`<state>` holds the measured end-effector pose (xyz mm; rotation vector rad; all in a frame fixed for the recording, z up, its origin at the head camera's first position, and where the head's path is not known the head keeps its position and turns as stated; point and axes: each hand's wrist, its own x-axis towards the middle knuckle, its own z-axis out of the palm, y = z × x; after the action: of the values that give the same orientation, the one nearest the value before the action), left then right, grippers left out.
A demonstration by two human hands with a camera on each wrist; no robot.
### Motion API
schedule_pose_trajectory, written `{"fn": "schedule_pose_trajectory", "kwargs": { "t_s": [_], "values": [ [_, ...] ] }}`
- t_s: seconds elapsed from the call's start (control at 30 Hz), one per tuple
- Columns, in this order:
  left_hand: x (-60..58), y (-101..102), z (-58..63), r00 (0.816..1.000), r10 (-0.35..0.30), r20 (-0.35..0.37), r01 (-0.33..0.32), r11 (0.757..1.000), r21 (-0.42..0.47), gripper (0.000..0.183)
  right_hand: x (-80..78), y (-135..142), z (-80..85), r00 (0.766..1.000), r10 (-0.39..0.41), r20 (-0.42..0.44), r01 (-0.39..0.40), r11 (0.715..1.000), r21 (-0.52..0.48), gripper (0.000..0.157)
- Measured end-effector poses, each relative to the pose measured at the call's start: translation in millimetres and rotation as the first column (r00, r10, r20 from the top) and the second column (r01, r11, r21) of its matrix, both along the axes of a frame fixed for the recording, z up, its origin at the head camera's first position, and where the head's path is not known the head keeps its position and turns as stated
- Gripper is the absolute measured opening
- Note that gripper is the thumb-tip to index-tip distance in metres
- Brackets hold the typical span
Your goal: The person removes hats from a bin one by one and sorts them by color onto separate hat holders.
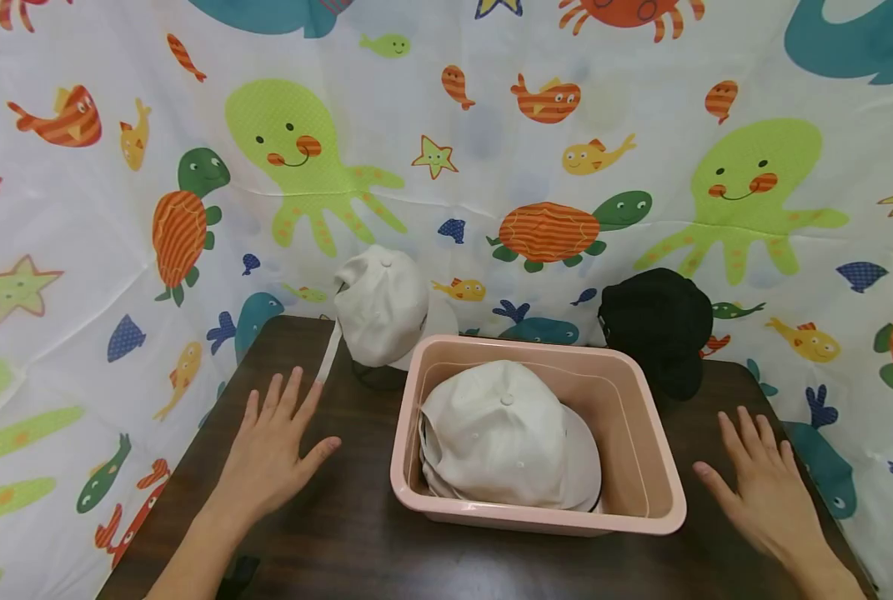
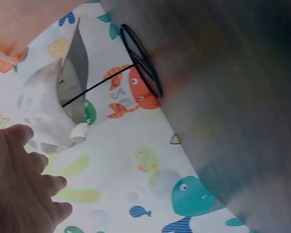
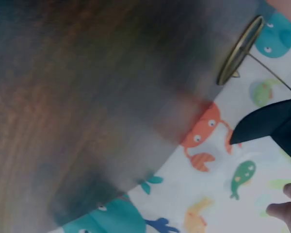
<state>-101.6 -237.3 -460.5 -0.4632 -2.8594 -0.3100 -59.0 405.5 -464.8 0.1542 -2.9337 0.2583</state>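
A pink plastic bin (image 1: 664,467) stands on the dark table between the hands. Inside it lies a white cap (image 1: 494,437), brim toward the right, with what looks like another brim edge beneath it. My left hand (image 1: 269,458) is spread left of the bin, fingers extended and holding nothing. Beyond its fingertips a second white cap (image 1: 382,308) sits on a thin stand, its strap hanging down. My right hand (image 1: 769,483), also spread and bare, is to the right of the bin. A black cap (image 1: 656,325) perches on another stand behind the bin's right corner.
The white cap's stand has a round black wire base (image 2: 140,60); the black cap's stand has a brass-coloured ring base (image 3: 240,51). A curtain (image 1: 484,167) printed with sea animals hangs behind and beside the dark wooden table (image 1: 341,517). A small dark object (image 1: 239,575) lies by the left forearm.
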Motion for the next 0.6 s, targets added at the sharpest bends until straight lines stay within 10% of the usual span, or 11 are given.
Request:
{"fn": "schedule_pose_trajectory", "kwargs": {
  "t_s": [0.6],
  "values": [
    [1.0, 32.1, 29.8, 0.984, -0.139, -0.115, 0.142, 0.99, 0.01, 0.084, -6.6, -28.8, 46.0, 0.972, 0.149, -0.182, -0.159, 0.986, -0.042, 0.084]
  ]
}}
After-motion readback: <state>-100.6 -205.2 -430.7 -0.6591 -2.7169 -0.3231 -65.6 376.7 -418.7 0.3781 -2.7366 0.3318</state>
